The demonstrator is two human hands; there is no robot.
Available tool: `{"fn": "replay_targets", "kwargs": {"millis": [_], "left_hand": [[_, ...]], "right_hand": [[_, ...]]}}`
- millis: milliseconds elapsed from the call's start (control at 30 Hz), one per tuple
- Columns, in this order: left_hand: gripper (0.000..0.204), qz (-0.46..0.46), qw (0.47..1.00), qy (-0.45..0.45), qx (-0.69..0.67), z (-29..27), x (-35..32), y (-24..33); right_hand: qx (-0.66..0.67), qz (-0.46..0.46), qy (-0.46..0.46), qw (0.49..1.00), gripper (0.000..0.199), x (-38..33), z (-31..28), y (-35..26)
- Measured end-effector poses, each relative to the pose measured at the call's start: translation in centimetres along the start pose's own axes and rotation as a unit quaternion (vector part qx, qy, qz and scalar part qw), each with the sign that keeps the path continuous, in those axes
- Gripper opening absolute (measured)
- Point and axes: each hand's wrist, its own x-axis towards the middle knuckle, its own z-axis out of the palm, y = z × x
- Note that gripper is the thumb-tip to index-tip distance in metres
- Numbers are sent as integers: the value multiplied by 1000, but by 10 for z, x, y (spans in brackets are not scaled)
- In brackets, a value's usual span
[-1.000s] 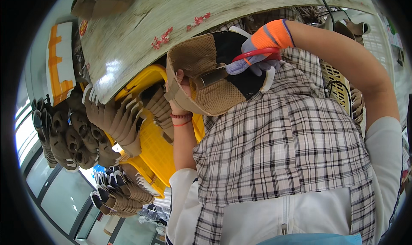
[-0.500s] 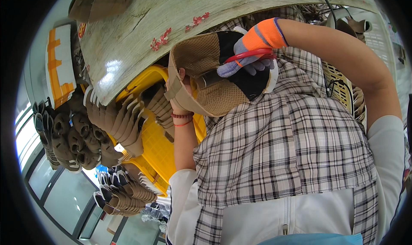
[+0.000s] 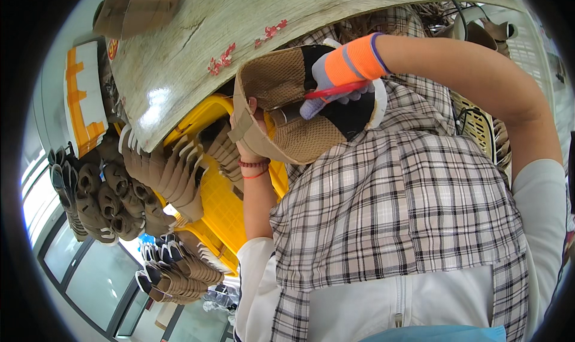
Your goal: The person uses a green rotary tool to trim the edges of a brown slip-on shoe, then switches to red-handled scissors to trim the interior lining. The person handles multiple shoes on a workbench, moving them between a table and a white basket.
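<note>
A tan shoe upper (image 3: pixel 305 141) with mesh lining, a black heel section and a white edge is held over my lap, its opening toward me. My bare left hand (image 3: pixel 253 123) closes on its left side, fingers partly hidden by the upper. Inside the opening, my gloved right hand (image 3: pixel 338 72), grey with an orange cuff, closes around red-handled scissors (image 3: pixel 335 91). Their blades point left toward the inside of the upper near my left fingers. I cannot tell whether the blades touch the material.
A worn light wooden table (image 3: pixel 191 48) spans the top, with tan pieces (image 3: pixel 141 9) at its far left. Yellow crates (image 3: pixel 221 198) on the left hold stacked uppers (image 3: pixel 171 174); more brown uppers (image 3: pixel 105 198) lie beyond. A cream basket (image 3: pixel 476 123) stands at right, near a black cable (image 3: pixel 456 9).
My right hand and the scissors have shifted a little left, deeper into the shoe upper. My left hand and the upper have barely moved.
</note>
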Motion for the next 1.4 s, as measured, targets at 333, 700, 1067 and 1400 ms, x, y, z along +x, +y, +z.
{"fn": "replay_targets", "kwargs": {"millis": [333,700,1067,1400], "left_hand": [[35,52,998,-23,-36,13,-3,-13],[36,65,989,-9,136,-12,11,-28],[30,152,953,-50,259,-12,3,-31],[36,416,659,-94,619,113,-71,159]], "right_hand": [[118,-16,-164,979,87,-31,20,68],[261,-138,-203,933,95,-2,9,91],[19,-50,-38,998,63,-10,2,63],[118,-411,175,887,63,-34,61,151]]}}
